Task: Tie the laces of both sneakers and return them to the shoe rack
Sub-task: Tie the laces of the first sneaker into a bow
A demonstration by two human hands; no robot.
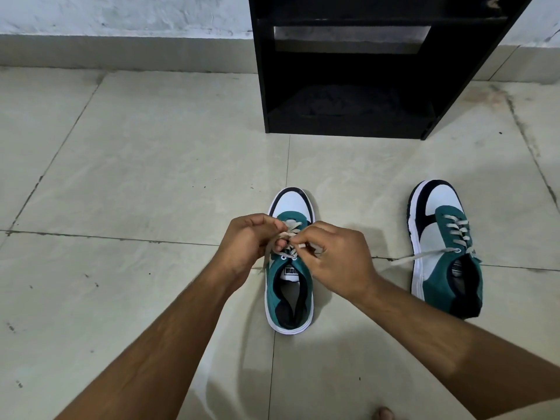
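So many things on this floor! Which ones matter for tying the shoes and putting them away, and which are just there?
Part of the job:
- middle sneaker, its laces held by the left hand and right hand
- right sneaker, lace loose on the floor
- black shoe rack

Just there:
- tiled floor
- wall
- a toe at the bottom edge

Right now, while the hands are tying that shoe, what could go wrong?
The lace is bunched between the left hand and right hand, so a loop might slip and the knot come out loose. The other sneaker has an untied lace end trailing on the floor, which someone could step on. Both shoes sit outside the rack.
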